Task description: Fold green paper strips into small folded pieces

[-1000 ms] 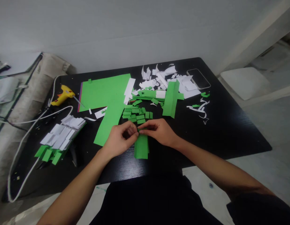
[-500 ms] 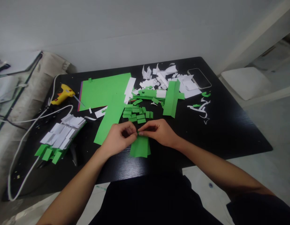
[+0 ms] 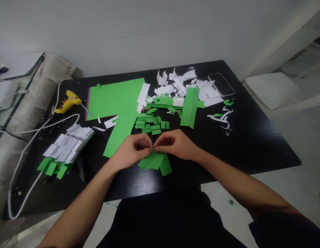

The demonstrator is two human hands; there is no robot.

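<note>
My left hand (image 3: 134,150) and my right hand (image 3: 175,144) meet near the front of the table, thumbs and forefingers pinched close together. Between them they hold the top end of a green paper strip (image 3: 155,161), which hangs below the fingertips in two spread, creased flaps. The pinched end itself is mostly hidden by my fingers. Just beyond my hands lies a cluster of small folded green paper pieces (image 3: 149,124). A long green paper sheet (image 3: 122,129) reaches toward my left wrist.
A yellow glue gun (image 3: 69,102) with a white cord lies at left, near a stack of folded white paper pieces (image 3: 68,144). A large green sheet (image 3: 110,98), white scraps (image 3: 179,86), a creased green strip (image 3: 190,107) and a phone (image 3: 222,84) occupy the black table's (image 3: 253,137) back.
The green paper strip's lower flaps have swung apart, one to the left and one to the right. Both hands stay pinched in nearly the same place.
</note>
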